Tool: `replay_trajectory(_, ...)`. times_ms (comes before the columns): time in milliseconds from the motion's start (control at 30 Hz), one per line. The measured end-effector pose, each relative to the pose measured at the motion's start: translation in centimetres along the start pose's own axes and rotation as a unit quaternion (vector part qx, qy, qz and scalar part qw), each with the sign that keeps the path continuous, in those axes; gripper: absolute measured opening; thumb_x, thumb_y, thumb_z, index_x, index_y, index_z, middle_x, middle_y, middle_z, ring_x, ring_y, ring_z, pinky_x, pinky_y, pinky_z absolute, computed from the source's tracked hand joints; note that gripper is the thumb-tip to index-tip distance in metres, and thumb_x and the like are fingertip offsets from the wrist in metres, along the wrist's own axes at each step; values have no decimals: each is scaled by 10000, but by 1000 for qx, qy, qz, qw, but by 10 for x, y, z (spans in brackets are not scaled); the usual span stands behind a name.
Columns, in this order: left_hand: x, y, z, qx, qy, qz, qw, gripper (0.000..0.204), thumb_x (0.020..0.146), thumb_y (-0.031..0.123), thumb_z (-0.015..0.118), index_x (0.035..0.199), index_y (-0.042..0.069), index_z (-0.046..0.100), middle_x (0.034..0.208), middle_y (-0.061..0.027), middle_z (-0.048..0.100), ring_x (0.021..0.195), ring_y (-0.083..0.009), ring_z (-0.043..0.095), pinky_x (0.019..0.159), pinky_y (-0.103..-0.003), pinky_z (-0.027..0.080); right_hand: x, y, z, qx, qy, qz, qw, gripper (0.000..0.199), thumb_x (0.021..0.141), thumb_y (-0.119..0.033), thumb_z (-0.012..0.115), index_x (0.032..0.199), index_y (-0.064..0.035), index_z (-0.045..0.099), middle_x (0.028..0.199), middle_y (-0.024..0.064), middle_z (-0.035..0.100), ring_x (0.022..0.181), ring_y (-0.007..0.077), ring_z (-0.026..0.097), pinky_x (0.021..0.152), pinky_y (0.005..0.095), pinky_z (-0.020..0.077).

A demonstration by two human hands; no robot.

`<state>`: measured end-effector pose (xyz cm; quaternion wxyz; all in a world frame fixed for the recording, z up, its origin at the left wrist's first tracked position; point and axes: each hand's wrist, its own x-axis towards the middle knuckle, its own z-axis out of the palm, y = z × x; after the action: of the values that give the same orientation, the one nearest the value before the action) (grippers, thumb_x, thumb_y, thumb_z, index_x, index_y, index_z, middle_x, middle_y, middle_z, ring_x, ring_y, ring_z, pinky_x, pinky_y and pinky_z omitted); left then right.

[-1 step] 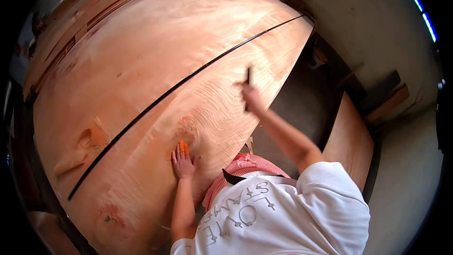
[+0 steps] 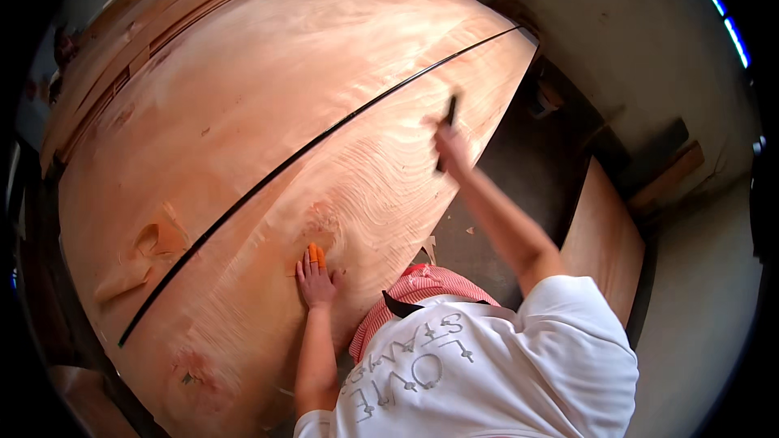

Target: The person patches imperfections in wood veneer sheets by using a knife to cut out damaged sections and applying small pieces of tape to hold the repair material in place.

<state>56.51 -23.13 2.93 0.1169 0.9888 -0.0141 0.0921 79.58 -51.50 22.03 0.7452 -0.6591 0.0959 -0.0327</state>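
On the near side of the long black strip (image 2: 329, 130), the left hand (image 2: 318, 284) lies flat and spread on the wood sheet (image 2: 268, 97), two fingers in orange covers (image 2: 316, 255). Nearer the strip's right end, the right hand (image 2: 451, 146) grips a thin dark tool (image 2: 452, 112), too blurred to tell whether it touches the wood. The sheet is already spread out, passing under the strip to both sides. Just beyond the strip's left end, a torn scrap (image 2: 152, 245) remains; on the near side, a ragged hole (image 2: 190, 377) is unpatched. Overall progress is unclear.
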Motion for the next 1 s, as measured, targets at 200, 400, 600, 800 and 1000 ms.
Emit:
replay_trajectory(200, -7, -2, -8, -33, 18, 8, 999, 675, 797, 354, 559, 1325, -19, 360, 1415, -162, 320, 1313, -291, 288, 1074, -462, 188, 4, -292, -12, 67, -45, -434, 897, 318, 891, -188, 570, 1167, -30, 558, 795, 4, 586, 472, 16, 272, 418, 199, 178)
replay_trajectory(400, -7, 1, -6, -29, -4, 5, 1000, 690, 802, 375, 562, 1332, -12, 350, 1435, -158, 284, 1329, -287, 260, 1079, -464, 175, -22, -411, 18, 60, -207, -297, 930, 200, 910, -246, 535, 961, -65, 605, 551, -60, 404, 407, 26, 305, 367, 177, 210)
replay_trajectory(600, 1, 5, 0, -36, 13, 13, 999, 678, 814, 381, 549, 1328, -16, 356, 1437, -160, 278, 1327, -291, 260, 1079, -466, 174, -52, -425, 11, 45, -305, -263, 914, 228, 899, -235, 549, 1027, -47, 571, 642, -63, 475, 434, -1, 320, 377, 146, 243)
replay_trajectory(800, -11, -1, -7, -30, 13, 6, 999, 691, 802, 373, 560, 1331, -20, 352, 1435, -165, 277, 1324, -301, 258, 1082, -464, 172, -63, -421, 17, -14, -339, -266, 902, 161, 905, -212, 533, 929, -57, 567, 643, -65, 479, 419, -9, 311, 371, 139, 247)
replay_trajectory(1000, -12, 2, 2, -33, 12, 7, 999, 680, 788, 378, 564, 1313, -13, 380, 1419, -153, 314, 1314, -278, 288, 1075, -456, 195, 33, -423, -19, 31, -208, -197, 958, 221, 906, -245, 518, 794, -65, 580, 541, -73, 390, 382, 14, 272, 350, 182, 220)
